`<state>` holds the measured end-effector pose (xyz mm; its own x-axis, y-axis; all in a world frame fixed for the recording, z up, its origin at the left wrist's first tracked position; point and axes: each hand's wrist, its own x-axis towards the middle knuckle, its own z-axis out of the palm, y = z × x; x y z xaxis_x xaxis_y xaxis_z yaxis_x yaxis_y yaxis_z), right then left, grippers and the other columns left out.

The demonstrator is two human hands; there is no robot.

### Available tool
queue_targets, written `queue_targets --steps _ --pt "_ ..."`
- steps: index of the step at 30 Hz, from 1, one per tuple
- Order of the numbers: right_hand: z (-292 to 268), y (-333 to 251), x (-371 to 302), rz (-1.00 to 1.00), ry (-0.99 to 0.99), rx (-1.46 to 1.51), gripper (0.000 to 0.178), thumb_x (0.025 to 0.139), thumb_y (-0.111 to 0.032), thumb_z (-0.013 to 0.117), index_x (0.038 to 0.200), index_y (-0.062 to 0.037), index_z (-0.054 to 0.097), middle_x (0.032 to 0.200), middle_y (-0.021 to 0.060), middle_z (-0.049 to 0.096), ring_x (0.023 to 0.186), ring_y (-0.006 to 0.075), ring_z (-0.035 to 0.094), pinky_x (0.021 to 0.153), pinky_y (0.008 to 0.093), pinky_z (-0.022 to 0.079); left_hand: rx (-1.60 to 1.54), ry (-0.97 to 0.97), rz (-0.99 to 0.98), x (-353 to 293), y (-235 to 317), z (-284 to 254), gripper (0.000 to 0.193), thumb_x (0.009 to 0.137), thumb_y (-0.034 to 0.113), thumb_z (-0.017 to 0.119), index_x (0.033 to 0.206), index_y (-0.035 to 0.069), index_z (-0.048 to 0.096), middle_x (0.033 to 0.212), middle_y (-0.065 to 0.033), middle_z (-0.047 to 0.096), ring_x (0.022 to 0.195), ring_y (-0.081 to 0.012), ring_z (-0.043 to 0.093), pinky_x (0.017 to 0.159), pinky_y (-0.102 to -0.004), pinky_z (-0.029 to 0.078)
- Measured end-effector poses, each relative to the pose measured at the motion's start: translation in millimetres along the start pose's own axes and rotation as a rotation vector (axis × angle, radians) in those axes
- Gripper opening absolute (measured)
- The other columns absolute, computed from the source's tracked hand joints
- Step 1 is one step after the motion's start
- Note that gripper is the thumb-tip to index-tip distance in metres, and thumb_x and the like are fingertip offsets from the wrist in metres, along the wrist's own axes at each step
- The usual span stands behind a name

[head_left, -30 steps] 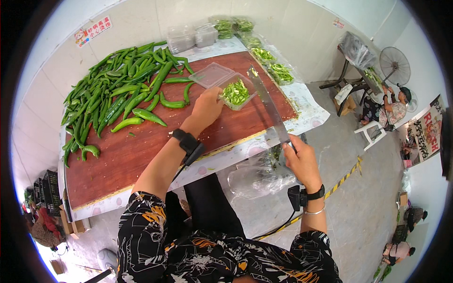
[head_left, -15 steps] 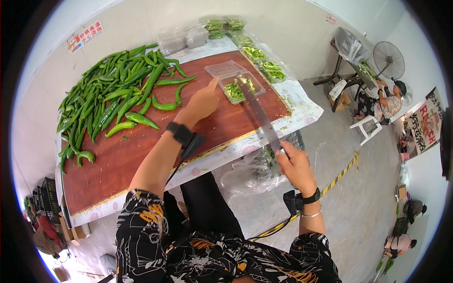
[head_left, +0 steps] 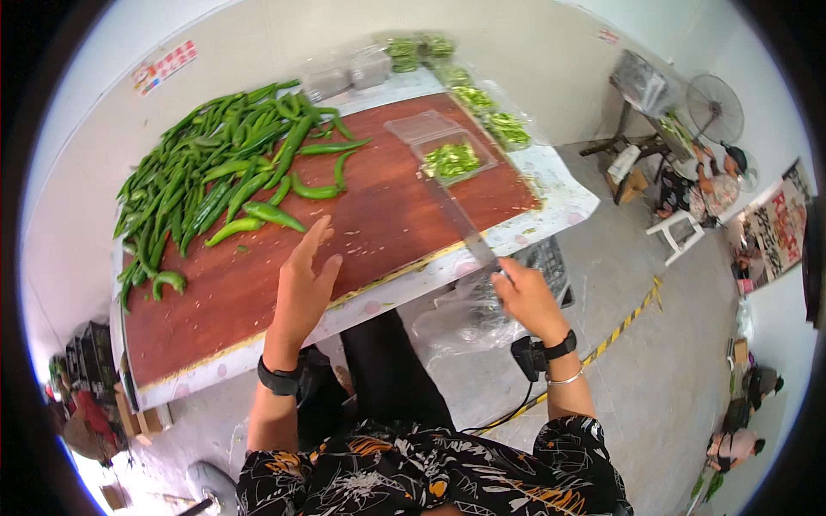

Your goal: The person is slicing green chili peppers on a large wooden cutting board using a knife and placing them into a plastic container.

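My right hand (head_left: 527, 297) is closed round the handle of a long-bladed knife (head_left: 465, 225), its blade slanting up and left over the red-brown board (head_left: 379, 224). The blade's tip lies beside a clear plastic box (head_left: 488, 158) holding chopped green peppers (head_left: 452, 161); the box's lid (head_left: 422, 127) is folded back. Over the board's near edge hangs my left hand (head_left: 305, 288), empty, with thumb and fingers apart. Beyond it, a few loose green peppers (head_left: 274, 215) lie at the near side of a large heap of long green peppers (head_left: 206, 163).
Filled boxes (head_left: 508, 129) line the table's far right edge. Stacked clear containers (head_left: 370, 67) stand at the back. Below the near edge are a plastic bag (head_left: 456, 322) and a dark crate (head_left: 546, 267). A person (head_left: 710, 189) sits at right near a fan (head_left: 714, 107).
My left hand has drawn back from beside the box toward the near edge. The knife's tip has moved from over the box's chopped peppers to its left side.
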<state>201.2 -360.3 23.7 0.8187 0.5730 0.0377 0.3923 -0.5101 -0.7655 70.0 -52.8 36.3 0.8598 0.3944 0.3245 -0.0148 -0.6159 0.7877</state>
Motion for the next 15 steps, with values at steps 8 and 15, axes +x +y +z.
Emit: queue_targets --steps 8,15 --pt "11 -14 9 0.125 -0.015 0.115 0.022 0.095 -0.015 0.052 0.111 -0.0011 0.059 0.063 0.0059 0.055 0.048 0.0110 0.052 0.046 0.0287 0.041 -0.028 0.239 -0.162 -50 -32 -41 0.050 0.088 0.002 0.062 0.137 0.006 0.051 0.120 -0.0149 0.066 0.107 -0.0241 0.064 0.087 -0.0315 0.050" --pt "43 -35 -2 0.148 -0.158 0.364 0.019 0.097 -0.012 0.050 0.110 -0.0005 0.058 0.070 0.0009 0.055 0.050 0.0070 0.051 0.046 0.0233 0.041 -0.020 0.366 -0.267 -79 -45 -75 0.045 0.089 0.003 0.060 0.134 0.004 0.054 0.119 -0.0163 0.066 0.110 -0.0229 0.063 0.097 -0.0336 0.047"
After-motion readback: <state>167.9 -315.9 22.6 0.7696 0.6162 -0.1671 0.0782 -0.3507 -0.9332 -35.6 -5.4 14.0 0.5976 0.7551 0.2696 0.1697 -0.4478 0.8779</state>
